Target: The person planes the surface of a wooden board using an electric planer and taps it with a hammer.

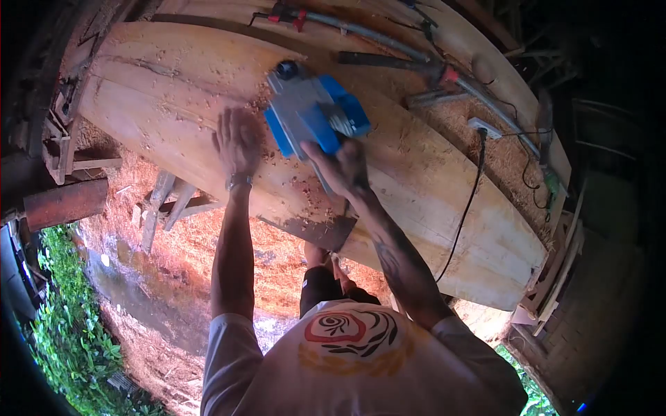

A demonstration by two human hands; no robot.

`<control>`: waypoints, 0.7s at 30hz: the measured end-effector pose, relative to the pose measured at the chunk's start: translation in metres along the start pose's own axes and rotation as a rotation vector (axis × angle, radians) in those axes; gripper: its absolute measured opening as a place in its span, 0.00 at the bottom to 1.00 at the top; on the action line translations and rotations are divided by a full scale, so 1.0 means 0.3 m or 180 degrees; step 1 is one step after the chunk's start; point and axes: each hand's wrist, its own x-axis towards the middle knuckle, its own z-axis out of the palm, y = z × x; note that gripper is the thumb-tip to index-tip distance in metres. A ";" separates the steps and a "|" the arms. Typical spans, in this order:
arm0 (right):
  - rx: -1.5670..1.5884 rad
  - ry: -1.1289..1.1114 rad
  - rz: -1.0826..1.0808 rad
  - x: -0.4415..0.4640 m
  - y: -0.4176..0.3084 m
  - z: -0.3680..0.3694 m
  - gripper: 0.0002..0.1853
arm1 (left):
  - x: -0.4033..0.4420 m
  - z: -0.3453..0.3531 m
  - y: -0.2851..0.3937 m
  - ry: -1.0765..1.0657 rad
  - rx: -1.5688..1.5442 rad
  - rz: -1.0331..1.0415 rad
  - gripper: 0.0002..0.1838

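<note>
A blue and grey electric planer (pixel 305 111) rests on a long, pale wooden board shaped like a surfboard (pixel 430 222). My right hand (pixel 341 166) is wrapped round the rear of the planer, its thumb along the near side. To the left of the tool, my left hand (pixel 238 142) lies flat on the wood with its fingers stretched out, holding nothing. Wood shavings (pixel 201 114) are scattered around both hands. A darker rectangular patch (pixel 322 231) shows on the board's near edge, close to my body. The planer's sole is hidden against the wood.
Beyond the board lie bar clamps (pixel 368 31) and a white power strip (pixel 484 127) on a shaving-covered surface. A black cord (pixel 463 222) runs across the board's right part. Wooden supports (pixel 159 201) stand underneath. Shavings cover the floor, and green plants (pixel 69 326) grow at lower left.
</note>
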 end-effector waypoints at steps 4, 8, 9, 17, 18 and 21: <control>-0.0125 -0.0031 -0.0443 0.025 0.038 0.011 0.24 | -0.008 0.036 -0.067 0.0369 0.0022 -0.0374 0.28; -0.0653 -0.0075 -0.0774 -0.321 0.111 -0.079 0.19 | -0.027 0.053 -0.083 0.0415 0.0490 -0.0190 0.41; -0.0534 -0.0145 -0.0541 -0.471 0.166 -0.118 0.17 | -0.030 0.054 -0.093 0.0334 0.0511 -0.0203 0.44; -0.0205 -0.0062 0.1045 -1.327 0.441 -0.339 0.17 | -0.031 0.054 -0.056 0.0318 0.0555 -0.0381 0.45; -0.0203 -0.0194 0.1102 -1.307 0.392 -0.352 0.17 | -0.036 0.062 -0.065 0.0298 0.0581 -0.0370 0.43; -0.0504 0.0136 0.1038 -1.097 0.245 -0.264 0.17 | -0.032 0.052 -0.051 0.0403 0.0524 -0.0357 0.34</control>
